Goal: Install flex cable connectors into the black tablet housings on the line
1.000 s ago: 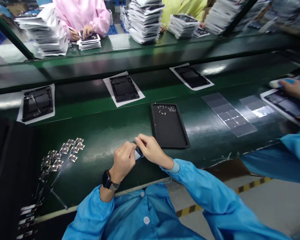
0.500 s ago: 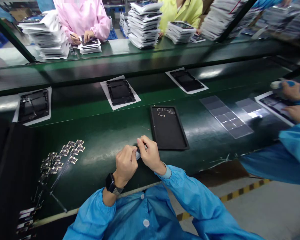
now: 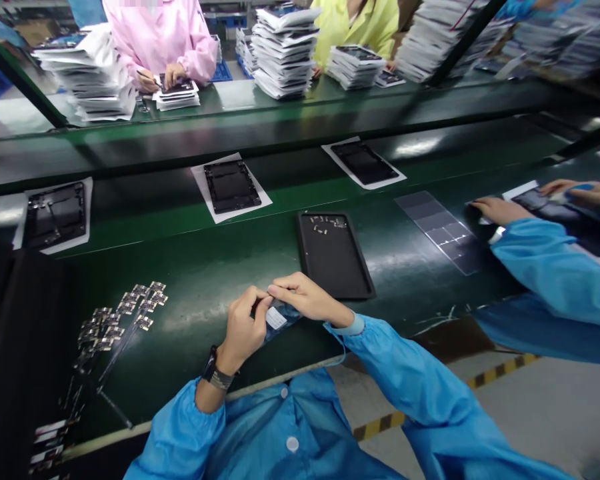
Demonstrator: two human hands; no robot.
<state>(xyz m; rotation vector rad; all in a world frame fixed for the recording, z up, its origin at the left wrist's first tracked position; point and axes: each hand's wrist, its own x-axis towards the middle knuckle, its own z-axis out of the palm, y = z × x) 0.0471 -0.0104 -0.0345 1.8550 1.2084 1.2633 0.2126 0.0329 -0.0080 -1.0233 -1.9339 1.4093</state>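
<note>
My left hand [image 3: 247,321] and my right hand [image 3: 305,295] meet over the green bench, both pinching the top edge of a small plastic bag [image 3: 276,319] with a white label. The bag hangs below my fingers, dark bluish and partly hidden; its contents cannot be made out. Just beyond my right hand lies a black tray [image 3: 334,263] with several small metallic parts [image 3: 325,223] at its far end. Off to the left of my left hand, several small circuit boards [image 3: 113,319] are spread in overlapping rows.
Tablet-like black panels on white sheets [image 3: 233,187] lie along the far strip. A clear plastic sheet [image 3: 435,230] rests right of the tray. At the right, a co-worker's hands [image 3: 505,210] handle another panel. Paper stacks [image 3: 284,57] stand across the line. A black box [image 3: 20,320] borders the left.
My right hand has flattened and turned, and more of the labelled bag now shows between my hands. The co-worker's hand at right has reached left over the clear sheets. The far panels shifted slightly left in view.
</note>
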